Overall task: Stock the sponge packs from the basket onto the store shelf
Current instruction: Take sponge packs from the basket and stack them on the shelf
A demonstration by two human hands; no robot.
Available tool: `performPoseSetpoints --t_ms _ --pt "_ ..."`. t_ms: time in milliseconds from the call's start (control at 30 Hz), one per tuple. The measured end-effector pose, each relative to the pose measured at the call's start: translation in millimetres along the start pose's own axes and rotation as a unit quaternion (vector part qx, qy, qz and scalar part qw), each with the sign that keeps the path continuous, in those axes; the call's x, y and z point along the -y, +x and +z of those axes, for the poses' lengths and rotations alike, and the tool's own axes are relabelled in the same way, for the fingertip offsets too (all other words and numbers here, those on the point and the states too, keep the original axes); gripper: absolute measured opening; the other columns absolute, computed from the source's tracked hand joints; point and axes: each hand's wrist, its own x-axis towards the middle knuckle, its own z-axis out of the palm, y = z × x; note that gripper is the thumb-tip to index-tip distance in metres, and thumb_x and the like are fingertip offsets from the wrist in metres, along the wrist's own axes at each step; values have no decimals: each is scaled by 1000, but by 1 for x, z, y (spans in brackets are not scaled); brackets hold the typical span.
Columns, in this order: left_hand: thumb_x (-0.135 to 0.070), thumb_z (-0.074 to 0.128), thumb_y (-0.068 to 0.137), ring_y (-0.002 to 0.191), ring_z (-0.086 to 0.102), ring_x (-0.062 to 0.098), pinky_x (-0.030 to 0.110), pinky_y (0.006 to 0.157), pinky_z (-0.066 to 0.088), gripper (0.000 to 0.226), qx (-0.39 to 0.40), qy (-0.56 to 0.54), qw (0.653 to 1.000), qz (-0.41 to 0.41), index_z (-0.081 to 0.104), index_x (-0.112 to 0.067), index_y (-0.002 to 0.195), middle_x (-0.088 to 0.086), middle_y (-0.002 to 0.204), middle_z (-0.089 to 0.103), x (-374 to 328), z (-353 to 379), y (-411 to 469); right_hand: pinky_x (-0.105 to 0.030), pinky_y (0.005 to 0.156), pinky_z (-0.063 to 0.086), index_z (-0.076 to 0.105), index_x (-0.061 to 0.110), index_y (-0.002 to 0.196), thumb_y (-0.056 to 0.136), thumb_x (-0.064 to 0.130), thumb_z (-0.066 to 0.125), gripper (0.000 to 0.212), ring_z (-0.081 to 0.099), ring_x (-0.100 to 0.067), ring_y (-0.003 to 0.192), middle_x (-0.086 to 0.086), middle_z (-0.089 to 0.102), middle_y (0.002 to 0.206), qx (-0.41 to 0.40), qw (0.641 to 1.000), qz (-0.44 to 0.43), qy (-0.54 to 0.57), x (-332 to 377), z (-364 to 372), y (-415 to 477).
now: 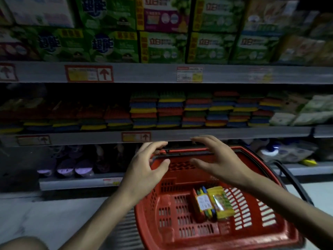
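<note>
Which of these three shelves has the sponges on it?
The middle shelf: stacked sponge packs in red, blue, yellow and green fill it. The top shelf carries green boxes, the bottom shelf dark round items.

Left hand (144, 170), right hand (221, 161) hover over basket (167, 197); sponge packs (212, 204) inside.

The left hand (144, 170) and right hand (221, 159) are seen bare, as are both forearms (100, 213) up to the elbow. A bare knee (21, 244) is glimpsed at the lower left.
</note>
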Motion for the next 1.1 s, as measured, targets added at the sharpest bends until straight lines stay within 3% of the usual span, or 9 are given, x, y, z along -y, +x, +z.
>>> performPoseSetpoints --t_ms 100,233,333,500,600,800,900,967,1100 --pt "-34 68 94 128 48 -3 19 106 40 43 58 85 994 39 58 -35 136 -22 132 50 2 24 -9 -19 107 42 49 30 148 91 52 68 63 49 -4 132 14 47 147 87 993 4 -85 -32 -17 -38" --pt "-41 63 91 124 51 2 24 107 41 45 124 161 976 78 58 -33 135 -19 130 50 4 64 -20 -32 105 46 51 27 146 92 54 63 61 53 -16 129 4 52 140 206 956 45 -204 -82 -18 -81" --pt "-49 55 89 122 54 8 32 105 45 49 169 229 954 96 57 -34 135 -17 130 50 13 94 -29 -39 100 50 52 27 143 91 52 63 59 59 -26 125 -4 56 134 283 926 94 -230 -113 -8 -103" --pt "-58 44 87 122 55 15 39 101 48 58 278 322 902 73 52 -36 140 -13 134 50 41 140 -37 -40 97 53 58 22 136 94 49 60 50 60 -31 126 -9 62 136 332 896 133 -262 -144 8 -116" --pt "-54 53 92 127 53 20 40 102 45 60 348 390 850 61 43 -35 148 -6 140 47 60 165 -30 -41 95 54 58 20 136 96 47 57 48 62 -32 123 -10 64 133 329 894 138 -270 -155 7 -122" --pt "-30 59 93 128 47 31 44 97 41 71 433 549 699 149 27 -28 157 10 145 43 78 233 -4 -41 94 53 60 16 129 99 38 57 38 64 -32 122 -10 65 132 347 885 137 -279 -169 12 -125" --pt "-15 64 90 133 42 33 45 96 41 78 442 577 660 189 26 -29 156 13 152 37 82 266 11 -38 91 53 60 16 128 100 37 55 35 64 -31 122 -10 66 131 340 889 130 -277 -171 14 -117" --pt "-12 69 88 143 33 34 51 103 40 88 450 591 640 197 19 -26 160 13 159 28 83 285 18 -37 90 52 58 16 132 102 36 54 37 63 -31 123 -9 65 133 336 892 125 -278 -170 15 -111" --pt "-12 71 89 155 13 34 66 117 24 93 475 615 595 205 14 -19 162 11 166 18 96 312 18 -38 93 51 54 15 138 104 35 52 40 61 -29 127 -8 61 138 348 887 119 -280 -170 19 -104"
